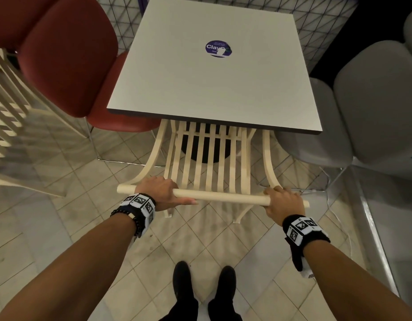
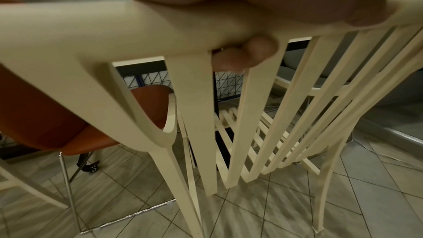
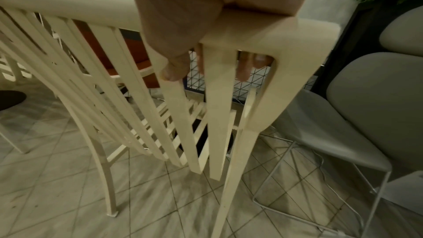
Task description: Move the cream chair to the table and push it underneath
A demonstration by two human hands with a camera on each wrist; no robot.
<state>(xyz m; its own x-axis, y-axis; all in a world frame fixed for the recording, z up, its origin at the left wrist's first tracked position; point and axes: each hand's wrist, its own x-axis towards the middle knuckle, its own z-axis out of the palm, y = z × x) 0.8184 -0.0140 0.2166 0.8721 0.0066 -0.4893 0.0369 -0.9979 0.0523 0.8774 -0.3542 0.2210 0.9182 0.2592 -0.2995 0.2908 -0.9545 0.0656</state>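
Observation:
The cream slatted chair (image 1: 209, 158) stands in front of me with its seat tucked under the near edge of the white square table (image 1: 200, 84). My left hand (image 1: 162, 189) grips the left part of the chair's top rail (image 1: 214, 196), fingers curled over it and thumb along the front. My right hand (image 1: 282, 200) grips the rail near its right end. In the left wrist view the fingers (image 2: 249, 52) wrap under the chair (image 2: 206, 115) rail. In the right wrist view the fingertips (image 3: 245, 68) show behind the chair (image 3: 219, 106) slats.
A red padded chair (image 1: 68, 56) sits at the table's left side and a grey padded chair (image 1: 376, 100) at its right. Another cream slatted piece (image 1: 8, 121) stands far left. A wire grid panel (image 1: 323, 24) is behind the table. White cables (image 1: 334, 218) lie on the tiled floor.

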